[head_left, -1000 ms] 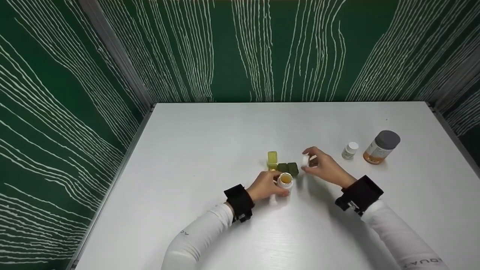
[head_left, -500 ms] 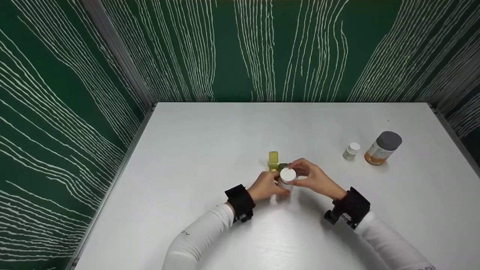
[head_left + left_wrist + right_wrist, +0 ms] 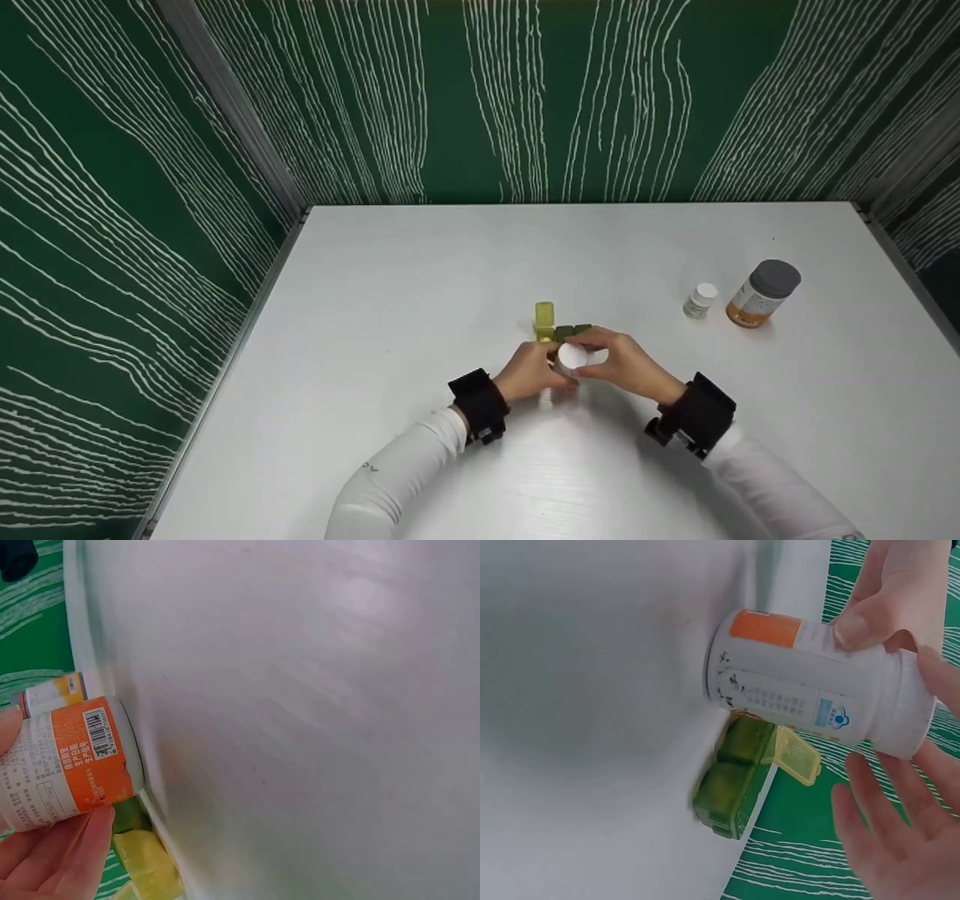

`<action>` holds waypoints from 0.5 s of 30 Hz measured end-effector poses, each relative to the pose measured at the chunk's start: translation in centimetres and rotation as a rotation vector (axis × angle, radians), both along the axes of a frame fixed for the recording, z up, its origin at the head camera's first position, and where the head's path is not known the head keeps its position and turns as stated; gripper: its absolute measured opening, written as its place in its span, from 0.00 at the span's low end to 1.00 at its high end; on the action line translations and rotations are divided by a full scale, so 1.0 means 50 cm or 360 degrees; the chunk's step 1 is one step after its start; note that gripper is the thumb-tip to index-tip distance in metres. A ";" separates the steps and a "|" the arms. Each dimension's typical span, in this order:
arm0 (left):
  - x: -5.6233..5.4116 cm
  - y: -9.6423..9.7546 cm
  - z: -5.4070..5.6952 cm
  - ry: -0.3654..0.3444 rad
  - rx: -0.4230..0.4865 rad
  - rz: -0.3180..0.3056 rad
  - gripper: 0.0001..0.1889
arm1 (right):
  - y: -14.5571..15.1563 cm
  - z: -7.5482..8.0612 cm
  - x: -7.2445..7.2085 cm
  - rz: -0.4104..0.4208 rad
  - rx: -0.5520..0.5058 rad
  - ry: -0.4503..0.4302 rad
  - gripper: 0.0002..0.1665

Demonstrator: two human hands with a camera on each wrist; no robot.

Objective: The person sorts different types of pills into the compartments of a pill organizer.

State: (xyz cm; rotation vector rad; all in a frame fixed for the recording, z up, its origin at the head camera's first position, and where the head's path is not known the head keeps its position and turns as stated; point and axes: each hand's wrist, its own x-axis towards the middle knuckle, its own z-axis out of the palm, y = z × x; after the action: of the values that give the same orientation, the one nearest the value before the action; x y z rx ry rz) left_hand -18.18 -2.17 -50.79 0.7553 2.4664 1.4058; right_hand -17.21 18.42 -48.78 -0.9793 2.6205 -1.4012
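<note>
My left hand (image 3: 527, 369) grips a white pill bottle (image 3: 780, 675) with an orange band, which stands upright on the table. In the left wrist view the bottle (image 3: 75, 757) sits between thumb and fingers. Its white cap (image 3: 573, 355) is on the bottle's mouth. Thumb and fingers of my right hand (image 3: 628, 366) hold the cap at its sides. Right behind the bottle lies a small pill box with green compartments (image 3: 731, 772), partly hidden by the hands in the head view. One yellow compartment lid (image 3: 544, 313) of it stands open.
To the right on the white table (image 3: 420, 270) stand a small white bottle (image 3: 700, 301) and a larger jar (image 3: 763, 293) with a grey lid and orange base. Green panels with white lines (image 3: 480, 105) rise along the table's back and left edges.
My right hand has brought the white cap left from beside the pill box onto the bottle's open mouth, covering the yellowish inside. The left hand and bottle have stayed put.
</note>
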 end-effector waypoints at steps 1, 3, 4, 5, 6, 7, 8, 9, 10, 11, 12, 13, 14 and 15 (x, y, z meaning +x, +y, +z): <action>-0.001 0.000 0.000 0.0007 -0.0003 0.0002 0.23 | -0.003 0.001 0.002 -0.0025 0.0012 0.0012 0.26; -0.001 0.001 0.001 0.0017 -0.0007 0.0008 0.22 | -0.010 0.003 0.006 -0.0086 0.0027 0.0014 0.25; -0.002 0.001 0.001 0.0026 -0.0011 0.0010 0.22 | -0.014 0.004 0.009 -0.0122 0.0038 0.0015 0.25; -0.002 0.001 0.002 0.0036 -0.0015 0.0011 0.22 | -0.018 0.005 0.012 -0.0162 0.0048 0.0025 0.24; -0.002 0.002 0.002 0.0047 -0.0021 0.0015 0.21 | -0.022 0.005 0.015 -0.0209 0.0064 0.0039 0.23; -0.003 0.002 0.003 0.0056 -0.0021 0.0017 0.21 | -0.026 0.006 0.018 -0.0257 0.0083 0.0056 0.22; -0.003 0.003 0.004 0.0067 -0.0024 0.0019 0.21 | -0.030 0.006 0.022 -0.0306 0.0101 0.0078 0.21; -0.003 0.004 0.004 0.0074 -0.0028 0.0022 0.21 | -0.034 0.007 0.025 -0.0360 0.0124 0.0102 0.20; -0.003 0.004 0.005 0.0080 -0.0032 0.0022 0.21 | -0.039 0.007 0.027 -0.0412 0.0145 0.0135 0.20; -0.003 0.005 0.005 0.0082 -0.0036 0.0024 0.19 | -0.043 0.006 0.030 -0.0458 0.0167 0.0174 0.20; -0.003 0.006 0.005 0.0081 -0.0038 0.0025 0.19 | -0.048 0.004 0.032 -0.0498 0.0189 0.0213 0.21; -0.003 0.006 0.006 0.0079 -0.0037 0.0024 0.18 | -0.052 0.002 0.034 -0.0532 0.0205 0.0252 0.23; -0.003 0.006 0.006 0.0083 -0.0042 0.0022 0.17 | -0.056 -0.001 0.035 -0.0563 0.0223 0.0305 0.24; -0.003 0.006 0.006 0.0094 -0.0049 0.0017 0.15 | -0.060 -0.006 0.036 -0.0591 0.0250 0.0383 0.25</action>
State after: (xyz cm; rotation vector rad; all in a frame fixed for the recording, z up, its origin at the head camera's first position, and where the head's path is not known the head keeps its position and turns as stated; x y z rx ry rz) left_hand -18.35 -1.88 -50.47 0.7898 2.5339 1.3648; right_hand -15.41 15.41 -49.06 -0.7082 3.1645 -1.1658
